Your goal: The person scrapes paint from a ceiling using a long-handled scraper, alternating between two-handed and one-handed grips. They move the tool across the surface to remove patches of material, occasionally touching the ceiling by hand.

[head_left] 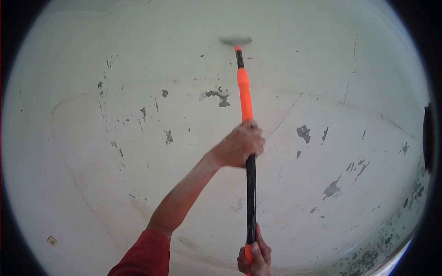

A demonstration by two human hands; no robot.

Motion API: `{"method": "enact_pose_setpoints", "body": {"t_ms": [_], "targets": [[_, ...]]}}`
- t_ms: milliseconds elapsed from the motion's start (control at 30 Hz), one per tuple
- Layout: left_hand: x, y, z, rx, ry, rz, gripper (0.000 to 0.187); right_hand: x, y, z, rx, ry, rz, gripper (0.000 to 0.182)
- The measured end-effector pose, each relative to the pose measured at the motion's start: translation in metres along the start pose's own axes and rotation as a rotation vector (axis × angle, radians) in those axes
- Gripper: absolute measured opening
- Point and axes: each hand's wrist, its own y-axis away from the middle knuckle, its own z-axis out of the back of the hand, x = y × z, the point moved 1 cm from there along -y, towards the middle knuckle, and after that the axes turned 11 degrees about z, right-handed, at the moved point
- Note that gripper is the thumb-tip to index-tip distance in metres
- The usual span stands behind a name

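A long-handled scraper (246,101) with orange and black sections runs up the middle of the view, its wide blade blurred against the wall. My left hand (240,144) is wrapped round the handle just below the upper orange section. Lower down, near the bottom edge, my right hand (256,257) grips the orange end of the handle. The pale wall (193,184) around the tool has grey patches of peeled paint, several of them to the left and right of the handle.
Thin cracks cross the wall at the upper right. A small socket or switch (52,241) sits at the lower left. Heavily peeled greenish wall (368,260) shows at the lower right, and a dark object (428,138) stands at the right edge.
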Motion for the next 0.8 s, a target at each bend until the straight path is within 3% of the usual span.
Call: {"method": "enact_pose_setpoints", "body": {"t_ms": [67, 133, 167, 200, 233, 267, 367, 533, 700, 767, 800], "targets": [[0.002, -0.003, 0.005, 0.01, 0.014, 0.02, 0.024, 0.019, -0.011, -0.021, -0.021, -0.136, -0.056, 0.047], [-0.003, 0.009, -0.004, -0.033, -0.059, -0.025, 0.026, 0.012, -0.004, -0.024, -0.043, -0.169, -0.039, 0.03], [-0.009, 0.019, -0.011, -0.038, -0.066, -0.027, 0.026, 0.0, 0.007, -0.022, -0.035, -0.167, -0.035, 0.03], [-0.017, 0.031, -0.019, 0.006, -0.019, -0.004, 0.027, -0.017, 0.022, -0.014, -0.132, -0.02, -0.005, 0.019], [-0.021, 0.036, -0.023, 0.057, 0.029, 0.016, 0.027, -0.018, 0.024, -0.016, -0.232, 0.122, 0.027, 0.021], [-0.018, 0.035, -0.023, 0.041, 0.071, 0.017, 0.026, -0.014, 0.025, -0.018, -0.245, 0.045, 0.016, 0.033], [0.006, 0.002, -0.008, -0.105, 0.007, -0.034, 0.026, 0.026, -0.012, -0.026, -0.067, -0.091, 0.042, 0.032], [0.015, -0.004, 0.007, -0.08, 0.026, 0.002, 0.023, 0.043, -0.03, -0.038, -0.062, 0.098, 0.002, 0.031], [0.002, 0.02, -0.004, 0.02, 0.022, 0.067, 0.024, 0.03, -0.006, -0.036, -0.14, 0.059, -0.111, 0.027], [0.014, 0.003, 0.009, -0.144, 0.038, -0.03, 0.023, 0.049, -0.026, -0.048, -0.145, 0.009, -0.091, 0.031], [0.024, -0.005, 0.018, -0.139, 0.045, -0.028, 0.023, 0.045, -0.038, -0.042, -0.102, 0.046, -0.069, 0.043]]}}
